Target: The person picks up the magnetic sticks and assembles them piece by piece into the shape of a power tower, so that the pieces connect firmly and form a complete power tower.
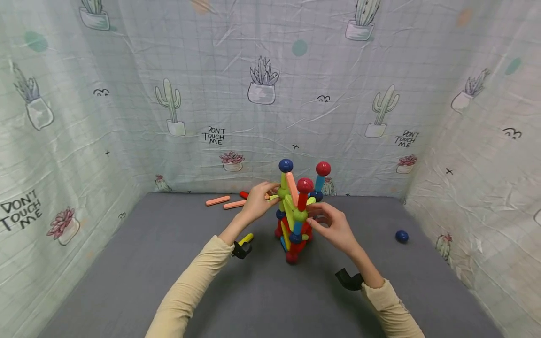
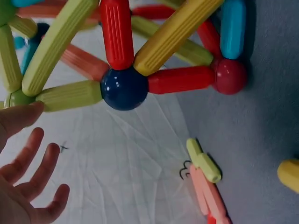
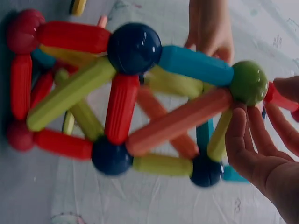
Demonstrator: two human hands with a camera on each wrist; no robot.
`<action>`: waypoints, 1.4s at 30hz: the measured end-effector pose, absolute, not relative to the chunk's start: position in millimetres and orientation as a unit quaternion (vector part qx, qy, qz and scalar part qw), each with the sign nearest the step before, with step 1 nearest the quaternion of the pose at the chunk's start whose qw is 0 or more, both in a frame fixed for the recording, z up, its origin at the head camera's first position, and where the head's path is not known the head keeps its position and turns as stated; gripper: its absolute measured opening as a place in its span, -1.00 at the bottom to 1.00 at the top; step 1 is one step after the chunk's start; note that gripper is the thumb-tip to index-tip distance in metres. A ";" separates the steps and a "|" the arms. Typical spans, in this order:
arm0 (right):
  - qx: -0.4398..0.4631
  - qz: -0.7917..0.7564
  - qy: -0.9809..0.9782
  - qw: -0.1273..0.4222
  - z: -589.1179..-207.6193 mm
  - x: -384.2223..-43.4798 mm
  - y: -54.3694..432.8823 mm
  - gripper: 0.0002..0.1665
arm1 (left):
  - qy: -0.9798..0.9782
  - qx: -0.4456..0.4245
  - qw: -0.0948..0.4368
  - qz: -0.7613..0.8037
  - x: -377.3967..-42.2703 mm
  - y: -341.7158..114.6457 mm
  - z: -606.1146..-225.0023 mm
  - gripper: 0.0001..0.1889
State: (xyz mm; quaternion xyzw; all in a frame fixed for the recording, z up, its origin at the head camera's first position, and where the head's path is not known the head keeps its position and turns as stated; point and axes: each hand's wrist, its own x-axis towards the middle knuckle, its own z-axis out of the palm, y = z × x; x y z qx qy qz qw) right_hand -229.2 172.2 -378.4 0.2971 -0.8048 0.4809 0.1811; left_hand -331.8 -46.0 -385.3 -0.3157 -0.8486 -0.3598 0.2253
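Note:
A tower of magnetic rods and balls (image 1: 286, 234) stands on the grey table, its base made of red balls and rods. My left hand (image 1: 257, 203) is at its left side, thumb and forefinger at a green ball (image 1: 283, 193); its other fingers spread loosely in the left wrist view. With bent fingers my right hand (image 1: 334, 225) grips another green ball (image 3: 250, 83), just under the upright red rod (image 1: 302, 202) with a red ball (image 1: 305, 185) on top. Blue balls (image 3: 134, 48) join the middle level. An orange rod (image 1: 291, 188) slants between the uprights.
Loose orange rods (image 1: 217, 201) and a red rod (image 1: 243, 194) lie at the back, left of the tower. A yellow rod (image 1: 246, 239) lies by my left wrist. One blue ball (image 1: 402, 236) sits at the right. A patterned cloth (image 1: 262, 131) hangs around the table.

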 end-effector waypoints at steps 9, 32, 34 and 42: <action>0.325 0.492 -0.776 0.224 -374.2 -222.7 155.9 -0.66 | -0.880 -0.300 0.188 -0.316 -343.9 -59.1 -399.3 -0.61; 0.198 0.543 -0.768 0.274 -352.0 -256.1 184.7 -0.50 | -0.935 -0.317 0.151 0.048 -291.9 -130.0 -487.6 -0.85; 0.196 0.543 -0.772 0.266 -351.1 -255.7 183.1 -0.50 | -0.932 -0.312 0.177 0.049 -290.1 -131.1 -481.8 -0.86; 0.190 0.529 -0.787 0.256 -349.1 -255.6 180.2 -0.50 | -0.895 -0.299 0.330 0.020 -269.1 -119.8 -416.6 -0.84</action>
